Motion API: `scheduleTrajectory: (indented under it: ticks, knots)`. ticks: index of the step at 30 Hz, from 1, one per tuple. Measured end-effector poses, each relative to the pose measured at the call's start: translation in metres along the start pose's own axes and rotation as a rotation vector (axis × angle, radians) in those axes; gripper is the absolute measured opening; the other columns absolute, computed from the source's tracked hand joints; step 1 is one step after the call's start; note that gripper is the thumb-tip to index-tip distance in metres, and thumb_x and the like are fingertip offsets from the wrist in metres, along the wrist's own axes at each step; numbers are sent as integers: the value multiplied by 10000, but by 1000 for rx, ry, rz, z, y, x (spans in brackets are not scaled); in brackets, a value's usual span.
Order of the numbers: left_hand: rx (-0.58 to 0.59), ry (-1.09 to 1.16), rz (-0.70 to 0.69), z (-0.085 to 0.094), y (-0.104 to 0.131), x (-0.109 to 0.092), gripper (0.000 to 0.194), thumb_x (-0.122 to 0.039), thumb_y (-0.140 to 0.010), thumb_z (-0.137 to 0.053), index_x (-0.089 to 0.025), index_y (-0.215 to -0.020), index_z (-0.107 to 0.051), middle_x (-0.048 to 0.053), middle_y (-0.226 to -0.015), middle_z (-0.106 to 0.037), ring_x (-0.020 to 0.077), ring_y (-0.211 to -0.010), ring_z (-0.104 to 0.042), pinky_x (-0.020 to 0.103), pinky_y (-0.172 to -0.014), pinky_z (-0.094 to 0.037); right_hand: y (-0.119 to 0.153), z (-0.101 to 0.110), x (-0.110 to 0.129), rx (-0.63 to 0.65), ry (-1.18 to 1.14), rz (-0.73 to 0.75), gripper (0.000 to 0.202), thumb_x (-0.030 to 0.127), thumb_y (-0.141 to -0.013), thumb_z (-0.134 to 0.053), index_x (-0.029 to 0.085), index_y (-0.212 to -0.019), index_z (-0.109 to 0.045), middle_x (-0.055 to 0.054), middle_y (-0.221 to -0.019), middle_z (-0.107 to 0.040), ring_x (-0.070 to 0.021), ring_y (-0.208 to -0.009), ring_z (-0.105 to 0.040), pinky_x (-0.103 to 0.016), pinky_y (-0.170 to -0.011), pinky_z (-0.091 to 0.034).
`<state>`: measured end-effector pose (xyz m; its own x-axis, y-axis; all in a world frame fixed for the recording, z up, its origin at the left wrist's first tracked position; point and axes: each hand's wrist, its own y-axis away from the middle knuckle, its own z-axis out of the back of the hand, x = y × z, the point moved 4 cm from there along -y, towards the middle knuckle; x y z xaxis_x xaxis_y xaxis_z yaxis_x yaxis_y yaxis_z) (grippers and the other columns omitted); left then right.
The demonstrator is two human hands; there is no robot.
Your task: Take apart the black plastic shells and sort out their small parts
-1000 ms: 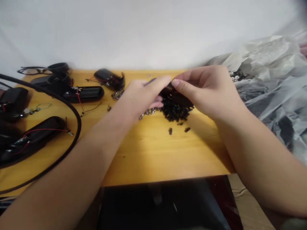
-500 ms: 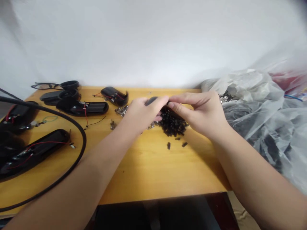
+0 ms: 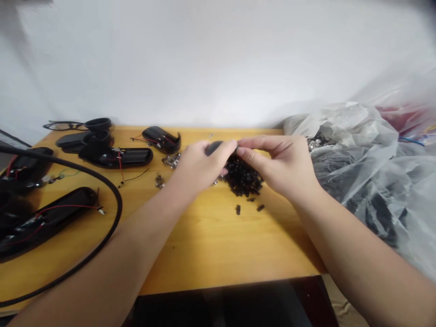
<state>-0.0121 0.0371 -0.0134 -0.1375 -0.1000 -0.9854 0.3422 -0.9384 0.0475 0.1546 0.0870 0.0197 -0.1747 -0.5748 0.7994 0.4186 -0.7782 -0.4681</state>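
Observation:
My left hand is wrapped round a dark rounded plastic casing, mostly hidden by the fingers. Thumb and forefinger of my right hand pinch together at the casing's right end; whatever lies between them is too small to make out. Below both hands is a heap of small black plastic pieces, with a few loose ones in front. Small shiny metal parts lie left of the heap, partly behind my left hand.
Black casings with red wires lie across the left of the wooden table. Eyeglasses rest at the back left. A thick black cable loops over the left side. Clear plastic bags of parts fill the right side.
The view has shifted slightly. Both hands keep nearly the same grip at the casing, with the right fingertips still pinched at its end.

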Motion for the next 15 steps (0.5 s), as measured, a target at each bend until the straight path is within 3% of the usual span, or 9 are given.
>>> scheduleTrajectory:
  ticks: [8,11,15]
  knots:
    - [-12,-36,-187,4,-5,1,369,-547,-870,-783,-182,-899,-739,76,-843,-737,216,-774,-694,365,-717,-617,2,0,7,-9,-13,196,156,127,-866,-821,259,-923,-881,-23,-982,-847,-218,-923,-816,-353,-868,-682]
    - [-67,-106,-326,10,-4,-7,346,-509,-851,-807,-198,-994,-755,59,-920,-753,207,-829,-698,347,-744,-598,3,2,7,-71,-40,235,156,123,-858,-834,264,-911,-871,-33,-991,-839,-211,-941,-803,-370,-881,-674]
    - [-124,-72,-523,18,0,-13,474,-504,-799,-862,-217,-1149,-721,57,-1044,-761,202,-901,-715,333,-786,-602,4,6,10,-166,-4,303,126,156,-804,-902,237,-875,-836,-52,-1009,-816,-215,-974,-784,-382,-900,-654]
